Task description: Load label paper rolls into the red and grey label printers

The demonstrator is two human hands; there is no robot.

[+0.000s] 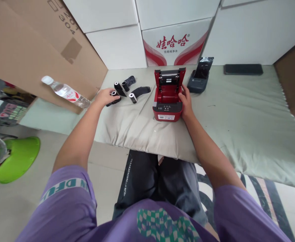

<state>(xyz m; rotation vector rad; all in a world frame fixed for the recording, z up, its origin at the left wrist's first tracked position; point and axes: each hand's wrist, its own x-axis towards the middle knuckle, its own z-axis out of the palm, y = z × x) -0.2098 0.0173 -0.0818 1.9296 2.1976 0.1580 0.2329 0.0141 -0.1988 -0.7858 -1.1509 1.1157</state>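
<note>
A small red printer (167, 97) sits on a pale green cloth-covered surface (238, 114) with its lid (169, 74) raised. My right hand (186, 101) grips the printer's right side. My left hand (106, 96) reaches to the left and closes on a paper roll in black wrap (113, 99). Three more black-wrapped rolls lie just beyond it: one (118, 88) beside my fingers, one (128, 82) farther back, one (139, 92) nearer the printer.
A dark grey printer (199, 82) with a black bag standing in it sits right of the red one. A black phone (243, 69) lies at the back right. A water bottle (65, 92) leans on a large cardboard sheet (36, 47). White boxes line the back. A green stool (18, 158) stands left.
</note>
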